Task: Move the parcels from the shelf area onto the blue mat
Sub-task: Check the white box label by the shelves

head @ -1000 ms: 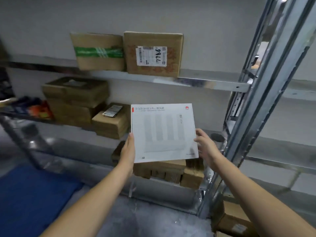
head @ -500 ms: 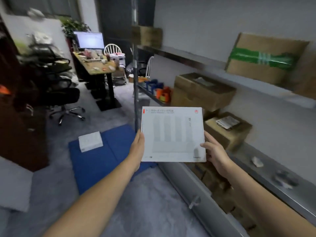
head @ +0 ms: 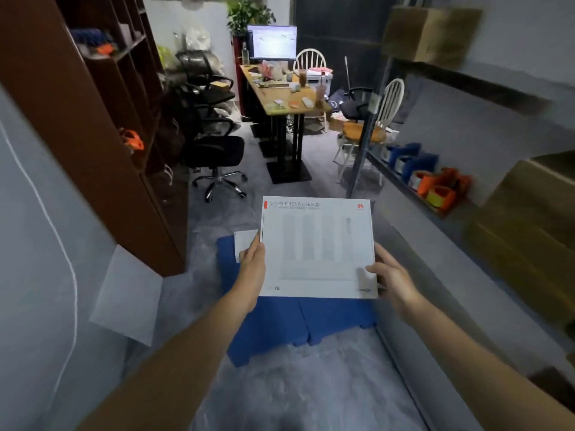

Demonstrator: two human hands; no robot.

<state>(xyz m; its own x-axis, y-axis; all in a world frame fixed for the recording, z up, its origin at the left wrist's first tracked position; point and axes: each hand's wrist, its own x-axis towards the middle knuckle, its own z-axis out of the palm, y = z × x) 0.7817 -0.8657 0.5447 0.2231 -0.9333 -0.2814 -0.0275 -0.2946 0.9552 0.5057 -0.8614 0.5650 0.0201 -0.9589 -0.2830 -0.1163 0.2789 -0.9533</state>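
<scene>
Tall brown bookcase [head: 93,119] ran up the left side, and a black office chair [head: 217,154] sat just beside it. Far back, a lit monitor [head: 272,42] stood on the cluttered wooden desk [head: 280,102], white spindle chair [head: 309,62] to its right, leafy plant [head: 249,14] at the far end. Orange tape rolls [head: 435,189] clustered at the right

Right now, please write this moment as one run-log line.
stage: carry | left hand: holds white box, left edge | right hand: holds right edge | blue mat: ahead, small parcel on it
</scene>
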